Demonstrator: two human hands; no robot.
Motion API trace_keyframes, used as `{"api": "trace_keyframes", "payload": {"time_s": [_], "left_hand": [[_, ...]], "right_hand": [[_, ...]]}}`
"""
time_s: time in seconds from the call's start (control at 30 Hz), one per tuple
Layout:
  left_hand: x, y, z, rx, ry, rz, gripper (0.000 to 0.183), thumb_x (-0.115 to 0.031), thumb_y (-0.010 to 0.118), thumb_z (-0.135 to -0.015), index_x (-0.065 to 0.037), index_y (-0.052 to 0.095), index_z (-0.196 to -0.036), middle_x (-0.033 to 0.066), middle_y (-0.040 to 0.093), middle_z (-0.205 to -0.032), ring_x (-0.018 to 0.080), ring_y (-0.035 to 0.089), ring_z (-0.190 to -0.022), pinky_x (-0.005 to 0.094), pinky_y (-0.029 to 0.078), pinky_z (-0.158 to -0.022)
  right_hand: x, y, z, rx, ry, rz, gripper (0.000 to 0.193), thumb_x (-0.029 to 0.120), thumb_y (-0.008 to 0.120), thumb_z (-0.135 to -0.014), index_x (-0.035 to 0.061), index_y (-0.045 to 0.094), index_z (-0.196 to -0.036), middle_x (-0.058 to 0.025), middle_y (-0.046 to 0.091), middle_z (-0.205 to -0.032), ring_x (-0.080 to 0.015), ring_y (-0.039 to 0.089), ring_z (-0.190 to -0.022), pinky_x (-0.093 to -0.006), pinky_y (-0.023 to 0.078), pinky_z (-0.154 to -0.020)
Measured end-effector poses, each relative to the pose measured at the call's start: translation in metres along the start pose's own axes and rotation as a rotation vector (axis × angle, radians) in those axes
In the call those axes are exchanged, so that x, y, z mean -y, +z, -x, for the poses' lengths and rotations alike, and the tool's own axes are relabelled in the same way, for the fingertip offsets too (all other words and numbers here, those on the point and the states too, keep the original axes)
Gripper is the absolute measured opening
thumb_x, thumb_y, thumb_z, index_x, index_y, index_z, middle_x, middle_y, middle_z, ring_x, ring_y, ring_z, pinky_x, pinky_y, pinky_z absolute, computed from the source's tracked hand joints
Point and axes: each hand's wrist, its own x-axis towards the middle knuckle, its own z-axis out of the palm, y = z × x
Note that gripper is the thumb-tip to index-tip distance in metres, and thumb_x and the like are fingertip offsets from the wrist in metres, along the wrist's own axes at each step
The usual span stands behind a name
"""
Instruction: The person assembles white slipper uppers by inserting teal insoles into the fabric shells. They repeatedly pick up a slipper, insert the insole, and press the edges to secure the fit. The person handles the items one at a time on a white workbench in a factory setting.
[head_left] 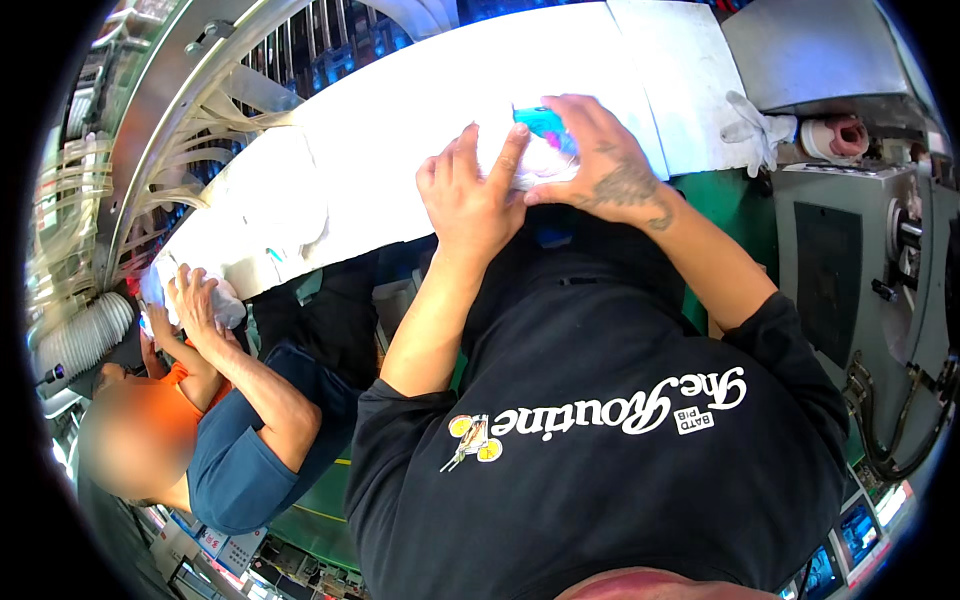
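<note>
A small white bundle with a blue and pink printed part [545,130] rests on the white worktop [400,130], close to its near edge. My right hand [610,165] curves round its right side, thumb at the near edge and fingers at the far edge. My left hand [468,195] presses against its left side with the index finger and thumb, the other fingers bent and spread. Part of the bundle is hidden behind my fingers, and its exact kind cannot be made out in the bright light.
At my left, a co-worker in dark blue [250,440] and a person in orange handle white material [225,305]. A white glove [755,130] lies at the worktop's right end, beside a pinkish roll [848,138] and a grey machine cabinet [835,260]. Clear hoses [190,150] run behind, far left.
</note>
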Motion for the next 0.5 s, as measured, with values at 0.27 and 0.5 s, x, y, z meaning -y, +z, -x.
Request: {"api": "trace_keyframes", "payload": {"time_s": [0.27,0.5], "left_hand": [[-0.005,-0.007,-0.015,0.118,-0.017,-0.07,0.088,-0.028,0.093,-0.07,-0.035,0.064,-0.152,0.0215,0.06,-0.142,0.0367,0.062,-0.121,0.0542,0.042,-0.102],[-0.022,-0.024,-0.025,0.225,-0.044,-0.077,0.09,-0.036,0.099,-0.065,-0.027,0.064,-0.148,0.0236,0.05,-0.157,0.0458,0.045,-0.146,0.0644,0.036,-0.114]], "right_hand": [[0.007,0.001,-0.009,0.073,0.197,-0.093,0.087,0.054,0.094,-0.078,0.0097,0.06,-0.146,-0.0159,0.063,-0.14,-0.0372,0.062,-0.132,-0.0474,0.054,-0.109],[-0.036,-0.045,-0.03,-0.15,0.445,-1.242,0.032,0.042,0.067,-0.11,0.0133,0.061,-0.096,0.0001,0.058,-0.081,-0.0128,0.053,-0.062,-0.0309,0.045,-0.057]]}}
